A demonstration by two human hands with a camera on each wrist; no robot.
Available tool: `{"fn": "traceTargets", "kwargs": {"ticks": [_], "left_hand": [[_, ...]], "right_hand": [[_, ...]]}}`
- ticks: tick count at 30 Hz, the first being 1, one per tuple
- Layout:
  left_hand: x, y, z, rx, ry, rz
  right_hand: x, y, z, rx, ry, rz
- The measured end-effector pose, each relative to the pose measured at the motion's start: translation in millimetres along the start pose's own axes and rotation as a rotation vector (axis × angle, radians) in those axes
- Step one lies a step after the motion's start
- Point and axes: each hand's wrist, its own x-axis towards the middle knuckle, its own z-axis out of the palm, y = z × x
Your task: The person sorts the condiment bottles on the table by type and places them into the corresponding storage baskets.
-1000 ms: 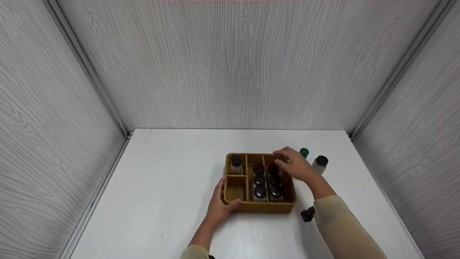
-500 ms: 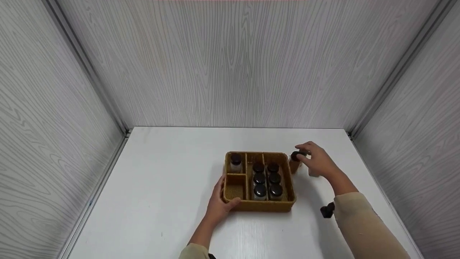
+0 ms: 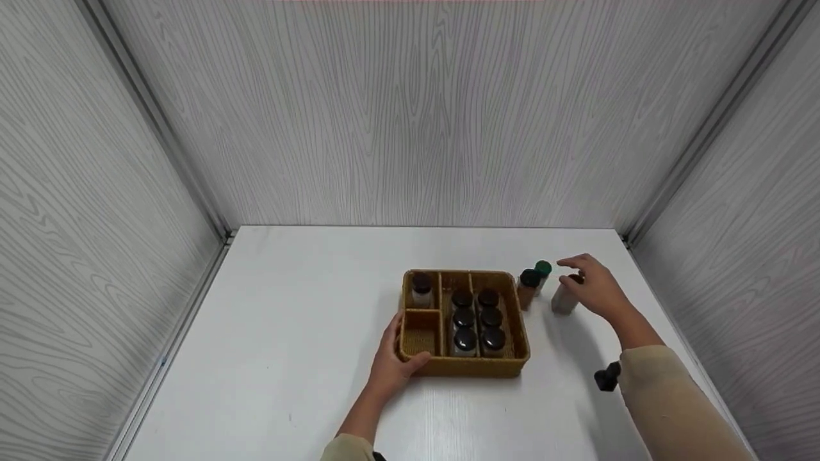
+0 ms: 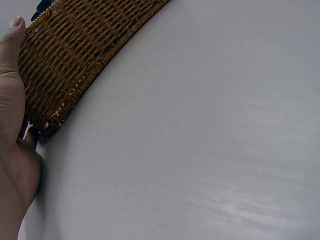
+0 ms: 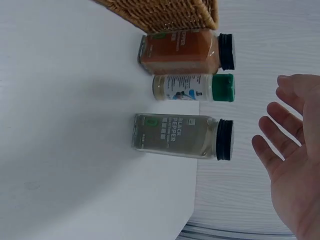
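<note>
My left hand point(image 3: 389, 372) grips the near left corner of a brown wicker basket point(image 3: 474, 367), thumb over the front wall. In the left wrist view the thumb lies against the woven side point(image 4: 75, 55). My right hand point(image 3: 597, 289) is at the black cap of a black pepper jar point(image 3: 564, 302), fingers spread and bent. The right wrist view shows a gap between those fingertips and the pepper jar point(image 5: 175, 136). Beside the basket's right wall stand a jar of orange-red seasoning point(image 5: 182, 52) and a slim green-capped shaker point(image 5: 187, 88).
Dividers split the basket into compartments. Two rows of dark-capped jars point(image 3: 464, 339) fill its middle and right parts, and one jar point(image 3: 421, 289) sits at the back left. White table point(image 3: 288, 320) lies around, with grey wood-grain walls point(image 3: 410, 115) behind and at the sides.
My right hand has moved right, from over the basket, past the orange-red jar, to the black pepper jar. The orange-red jar now shows uncovered. My left hand keeps its hold.
</note>
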Motion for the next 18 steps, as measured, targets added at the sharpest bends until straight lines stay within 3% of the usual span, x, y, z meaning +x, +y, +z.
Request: {"fn": "traceTargets", "kwargs": {"ticks": [8, 18], "left_hand": [[-2.2, -0.8, -0.3, 0.004, -0.001, 0.006], [-5.1, 1.7, 1.4, -0.004, -0.003, 0.008]], "right_hand": [[-6.9, 21, 3, -0.006, 0.023, 0.012], [-9.1, 39, 11, -0.007, -0.029, 0.038]]}}
